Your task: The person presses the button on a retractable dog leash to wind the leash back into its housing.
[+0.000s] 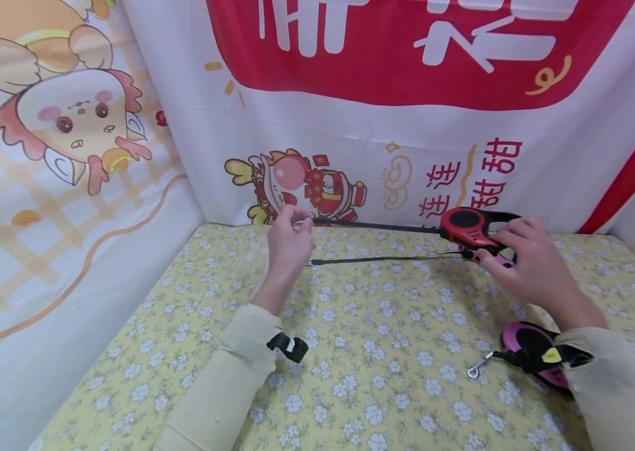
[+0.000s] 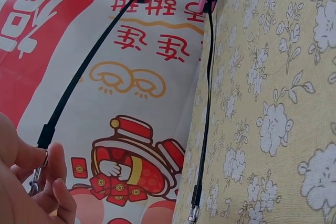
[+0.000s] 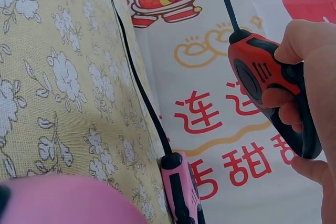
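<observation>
My right hand (image 1: 531, 263) grips a red and black retractable dog leash (image 1: 464, 220) by its handle, raised near the back of the table. From the leash a black strap (image 1: 379, 226) runs taut leftward to my left hand (image 1: 289, 241). There, thumb and fingers pinch the metal clip (image 2: 37, 177) at the strap's end. A pink retractable leash (image 3: 178, 184) lies on the table below the red one, partly hidden by my right hand in the head view. Its own black strap (image 1: 382, 258) stretches left across the cloth, ending in a small metal clip (image 2: 193, 213).
Another pink and black leash (image 1: 526, 341) lies near my right forearm, partly covered by the sleeve, its metal clip (image 1: 478, 368) pointing left. A yellow floral cloth (image 1: 351, 376) covers the table. Printed white curtains (image 1: 317, 125) stand along the back and left sides.
</observation>
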`<state>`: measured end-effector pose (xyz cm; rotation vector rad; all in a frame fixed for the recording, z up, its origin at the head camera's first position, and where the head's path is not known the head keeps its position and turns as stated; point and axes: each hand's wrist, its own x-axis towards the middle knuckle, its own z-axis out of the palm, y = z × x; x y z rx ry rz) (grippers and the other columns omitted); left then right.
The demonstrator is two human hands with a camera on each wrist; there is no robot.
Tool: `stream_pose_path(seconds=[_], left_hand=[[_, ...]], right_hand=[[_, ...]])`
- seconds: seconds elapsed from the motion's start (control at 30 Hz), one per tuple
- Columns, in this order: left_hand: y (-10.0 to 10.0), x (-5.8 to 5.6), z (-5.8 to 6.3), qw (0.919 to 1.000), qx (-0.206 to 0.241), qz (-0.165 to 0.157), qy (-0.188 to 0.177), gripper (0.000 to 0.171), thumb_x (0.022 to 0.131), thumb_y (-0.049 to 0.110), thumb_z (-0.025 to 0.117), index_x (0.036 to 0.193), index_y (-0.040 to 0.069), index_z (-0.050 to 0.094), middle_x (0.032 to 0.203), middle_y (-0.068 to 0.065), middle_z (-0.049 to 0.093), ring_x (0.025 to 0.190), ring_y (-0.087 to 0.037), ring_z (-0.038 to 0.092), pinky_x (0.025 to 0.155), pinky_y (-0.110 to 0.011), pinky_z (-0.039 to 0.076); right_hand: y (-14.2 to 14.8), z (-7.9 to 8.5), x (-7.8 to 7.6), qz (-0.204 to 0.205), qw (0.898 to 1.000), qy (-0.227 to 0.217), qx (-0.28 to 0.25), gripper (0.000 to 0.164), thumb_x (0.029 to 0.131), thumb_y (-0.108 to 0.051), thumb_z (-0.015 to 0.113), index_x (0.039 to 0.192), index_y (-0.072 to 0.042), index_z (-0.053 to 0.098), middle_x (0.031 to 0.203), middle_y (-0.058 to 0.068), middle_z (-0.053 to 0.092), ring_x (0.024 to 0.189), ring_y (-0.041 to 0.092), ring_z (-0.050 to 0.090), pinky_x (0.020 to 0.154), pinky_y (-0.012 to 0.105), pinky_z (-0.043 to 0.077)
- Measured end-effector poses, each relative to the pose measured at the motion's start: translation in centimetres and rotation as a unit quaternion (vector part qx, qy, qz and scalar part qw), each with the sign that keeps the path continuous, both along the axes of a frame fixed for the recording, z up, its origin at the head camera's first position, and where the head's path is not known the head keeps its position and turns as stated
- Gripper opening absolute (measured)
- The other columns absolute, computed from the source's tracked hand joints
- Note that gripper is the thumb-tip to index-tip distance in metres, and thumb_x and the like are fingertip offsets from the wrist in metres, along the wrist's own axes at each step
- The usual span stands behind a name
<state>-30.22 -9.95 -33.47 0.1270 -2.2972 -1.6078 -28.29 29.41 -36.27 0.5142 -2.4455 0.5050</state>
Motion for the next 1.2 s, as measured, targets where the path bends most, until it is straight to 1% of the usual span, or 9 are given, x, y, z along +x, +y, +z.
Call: stream_pose_path(seconds=[0.07,0.23,0.47,0.57,0.7,0.83,0.93,1.03,1.2], left_hand=[[0.0,-0.1,-0.1,1.0,0.0,-0.001,0.0,0.012,0.109,0.014,0.057,0.119,0.016,0.063,0.132,-0.004,0.067,0.081,-0.022,0.069,0.067,-0.031,0.054],[0.1,-0.1,-0.3,1.0,0.0,-0.005,-0.002,0.014,0.11,0.013,0.055,0.122,0.013,0.062,0.129,-0.004,0.066,0.08,-0.022,0.068,0.067,-0.032,0.055],[0.3,0.2,-0.4,0.9998,-0.015,-0.015,-0.001,0.013,0.109,0.011,0.054,0.12,0.014,0.061,0.126,-0.004,0.065,0.08,-0.022,0.068,0.068,-0.031,0.054],[0.4,0.2,-0.5,0.9997,-0.017,-0.017,-0.006,0.015,0.109,0.011,0.054,0.122,0.013,0.061,0.127,-0.005,0.065,0.081,-0.022,0.069,0.068,-0.031,0.054],[0.4,0.2,-0.6,0.9996,-0.018,-0.016,-0.011,0.017,0.109,0.011,0.054,0.124,0.012,0.06,0.128,-0.005,0.064,0.095,-0.025,0.068,0.077,-0.036,0.055],[0.5,0.1,-0.7,0.9993,-0.029,-0.016,-0.015,0.016,0.109,0.012,0.053,0.124,0.012,0.059,0.131,-0.005,0.063,0.111,-0.025,0.064,0.092,-0.041,0.056],[0.6,-0.1,-0.8,0.999,-0.034,-0.018,-0.02,0.015,0.109,0.012,0.053,0.122,0.013,0.059,0.133,-0.003,0.063,0.118,-0.024,0.062,0.1,-0.043,0.055],[0.6,-0.2,-0.7,0.9988,-0.037,-0.019,-0.023,0.015,0.109,0.011,0.052,0.122,0.013,0.059,0.135,-0.003,0.062,0.123,-0.025,0.061,0.104,-0.044,0.054],[0.7,-0.3,-0.6,0.9986,-0.036,-0.021,-0.031,0.02,0.108,0.01,0.051,0.127,0.009,0.058,0.138,-0.005,0.062,0.127,-0.026,0.061,0.107,-0.046,0.053]], right_hand=[[-0.1,0.0,0.1,-0.003,1.0,-0.007,0.001,0.035,0.088,-0.022,0.079,0.105,0.009,0.075,0.117,0.029,0.064,0.113,0.042,0.047,0.088,0.063,0.042],[-0.3,-0.2,-0.1,0.002,1.0,-0.008,0.003,0.034,0.088,-0.023,0.078,0.103,0.007,0.075,0.117,0.028,0.065,0.113,0.042,0.048,0.088,0.062,0.041],[-0.6,-0.2,-0.1,0.013,1.0,-0.01,0.006,0.034,0.088,-0.022,0.077,0.106,0.007,0.075,0.115,0.027,0.066,0.111,0.041,0.049,0.088,0.062,0.043],[-0.7,-0.4,-0.2,0.017,1.0,-0.015,0.009,0.034,0.089,-0.023,0.076,0.106,0.006,0.076,0.115,0.026,0.066,0.11,0.04,0.049,0.087,0.062,0.044],[-0.7,-0.6,-0.3,0.018,1.0,-0.019,0.008,0.034,0.089,-0.024,0.076,0.106,0.006,0.076,0.116,0.026,0.066,0.111,0.039,0.049,0.087,0.061,0.044],[-0.8,-0.7,-0.3,0.017,0.999,-0.025,0.011,0.034,0.089,-0.023,0.077,0.106,0.006,0.076,0.115,0.026,0.067,0.11,0.039,0.049,0.086,0.061,0.044],[-1.0,-0.9,-0.3,0.024,0.999,-0.025,0.026,0.035,0.088,-0.024,0.078,0.107,0.005,0.076,0.114,0.025,0.067,0.109,0.038,0.05,0.085,0.06,0.045],[-1.2,-1.1,-0.4,0.033,0.999,-0.02,0.033,0.035,0.088,-0.024,0.079,0.107,0.004,0.076,0.114,0.024,0.067,0.107,0.037,0.051,0.085,0.06,0.045],[-1.2,-1.4,-0.4,0.035,0.999,-0.015,0.021,0.034,0.087,-0.022,0.079,0.107,0.004,0.076,0.115,0.024,0.067,0.109,0.038,0.051,0.086,0.061,0.045]])
